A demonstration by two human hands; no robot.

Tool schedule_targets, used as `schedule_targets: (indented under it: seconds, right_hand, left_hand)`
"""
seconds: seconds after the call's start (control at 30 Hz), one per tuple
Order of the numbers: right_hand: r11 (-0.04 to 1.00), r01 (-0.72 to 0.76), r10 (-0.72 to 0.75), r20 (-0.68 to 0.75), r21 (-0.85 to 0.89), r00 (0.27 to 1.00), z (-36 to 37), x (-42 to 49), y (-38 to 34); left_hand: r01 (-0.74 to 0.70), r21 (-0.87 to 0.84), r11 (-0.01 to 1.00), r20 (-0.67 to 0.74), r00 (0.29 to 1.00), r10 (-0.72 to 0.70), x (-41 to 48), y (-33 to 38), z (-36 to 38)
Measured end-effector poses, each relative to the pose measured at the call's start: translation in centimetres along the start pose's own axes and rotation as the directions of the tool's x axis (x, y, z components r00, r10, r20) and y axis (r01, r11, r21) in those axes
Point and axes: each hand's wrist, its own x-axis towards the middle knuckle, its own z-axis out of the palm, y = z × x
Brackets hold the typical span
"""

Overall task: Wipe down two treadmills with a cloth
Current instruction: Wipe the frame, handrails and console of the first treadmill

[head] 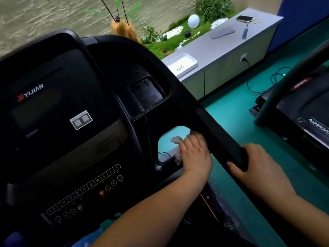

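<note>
I stand at a black treadmill console (58,111) marked YIJIAN, with a button panel low at the front. My left hand (195,152) holds a crumpled pale cloth (178,146) against the inner side of the right handrail (220,139), at the opening beside the console. My right hand (256,163) grips the end of that same handrail, fingers wrapped under it. A second black treadmill (302,113) stands to the right across the green floor.
A grey counter (222,49) runs along the back right with a white tray (181,64), a phone (244,18), a spray bottle (245,32) and a dark flat pad. Cables lie on the green floor (231,111) near a wall socket. Decorative plants line the wall.
</note>
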Motion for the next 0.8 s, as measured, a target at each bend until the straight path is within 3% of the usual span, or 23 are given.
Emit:
schedule_targets:
  seconds: [0.27,0.4,0.5,0.57,0.7,0.73,0.8]
  right_hand:
    - [0.999,0.036,-0.036,-0.044,-0.009,0.998,0.6,0.0,0.3]
    - [0.972,0.229,-0.233,-0.2,-0.046,0.952,1.4,-0.1,-0.1]
    - [0.88,0.473,-0.472,-0.196,-0.042,0.86,1.9,-0.2,-2.1]
    - [0.798,0.601,-0.601,-0.132,-0.044,0.788,2.8,-0.1,-3.7]
    - [0.748,0.663,-0.663,0.037,0.002,0.748,5.3,0.7,-7.1]
    - [0.75,0.661,-0.66,0.072,0.011,0.748,6.1,0.9,-8.0]
    - [0.735,0.678,-0.672,0.12,-0.015,0.73,7.8,1.7,-9.6]
  left_hand:
    - [-0.15,0.075,0.986,-0.233,0.959,0.164,-3.9,-5.8,2.9]
    - [-0.117,0.146,0.982,-0.353,0.921,0.163,-8.2,-10.4,4.4]
    - [-0.111,0.144,0.983,-0.404,0.9,0.161,-10.2,-12.4,4.3]
    - [-0.07,0.082,0.994,-0.458,0.883,0.099,-11.8,-12.9,4.1]
    - [0.262,-0.18,0.948,-0.535,0.783,-0.318,-15.5,-14.4,3.3]
    - [0.294,-0.198,0.935,-0.521,0.776,-0.354,-16.1,-14.7,3.5]
    - [0.204,-0.168,0.965,-0.46,0.849,-0.259,-16.7,-14.7,4.5]
